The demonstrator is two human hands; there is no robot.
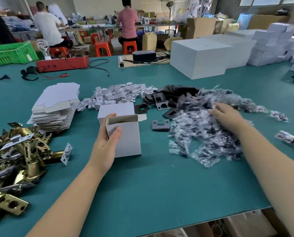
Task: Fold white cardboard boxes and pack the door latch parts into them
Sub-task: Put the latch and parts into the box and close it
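Bagged screw packets (206, 127) lie just right of the open white box (125, 135), which stands upright in our left hand's (105, 147) grip. Our right hand (228, 115), nearer them, rests on the pile, fingers loosely curled; we cannot tell whether it holds one.

No readable text anywhere (boxes plain white).
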